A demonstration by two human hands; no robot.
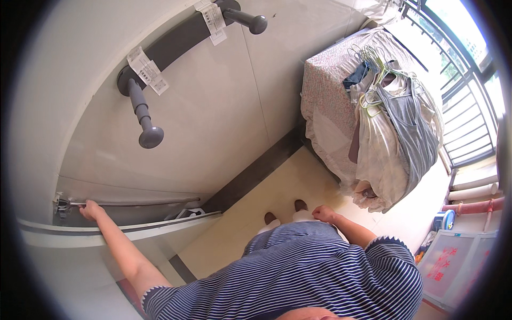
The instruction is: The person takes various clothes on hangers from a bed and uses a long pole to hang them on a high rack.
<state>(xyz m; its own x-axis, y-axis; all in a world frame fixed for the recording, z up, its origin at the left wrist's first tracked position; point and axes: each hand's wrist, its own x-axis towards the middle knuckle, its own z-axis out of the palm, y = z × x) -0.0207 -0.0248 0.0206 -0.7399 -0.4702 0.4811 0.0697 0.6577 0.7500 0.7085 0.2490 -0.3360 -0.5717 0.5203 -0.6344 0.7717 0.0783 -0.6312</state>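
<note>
At the far left, my left hand (92,211) reaches over a pale ledge (160,225). Its fingers are closed at the near end of a long, thin metal tube (144,202), right beside a metal tap-like fitting (63,206) on the wall. The tube runs to the right along the tiled wall, and the grip is partly hidden by the hand. Beside my right hip hangs my right hand (324,214), its fingers loosely curled, with nothing visible in them.
Above left, a dark grey bar with two round-ended posts (152,137) juts from the wall. A cloth-covered stack (328,106) with clothes on hangers (410,133) stands at right. Window railings (469,122), a red pipe (472,207) and a fire-equipment box (453,266) line the right side.
</note>
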